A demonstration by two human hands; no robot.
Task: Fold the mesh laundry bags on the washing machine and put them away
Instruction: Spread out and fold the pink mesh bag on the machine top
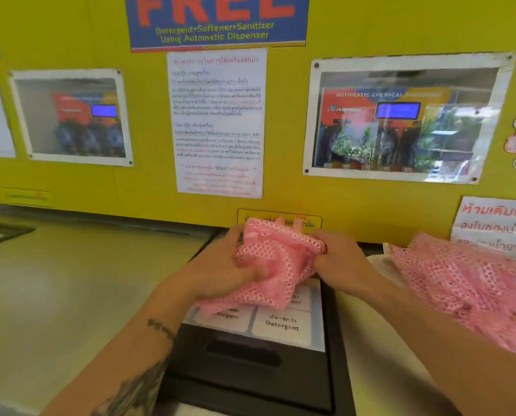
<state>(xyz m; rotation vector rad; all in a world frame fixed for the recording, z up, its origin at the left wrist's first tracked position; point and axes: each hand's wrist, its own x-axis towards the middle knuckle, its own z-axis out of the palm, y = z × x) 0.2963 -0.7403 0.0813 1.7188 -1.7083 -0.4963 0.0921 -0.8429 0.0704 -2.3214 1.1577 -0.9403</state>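
Head view: both hands, left (226,265) and right (340,259), clutching bunched pink mesh bag (277,259).

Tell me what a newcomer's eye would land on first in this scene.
First, the bunched pink mesh bag at centre, gripped by the left hand and the right hand above the black detergent drawer. Next, a second pink mesh bag lying at the right. Behind everything, the bright yellow wall with its blue FREE sign at top centre.
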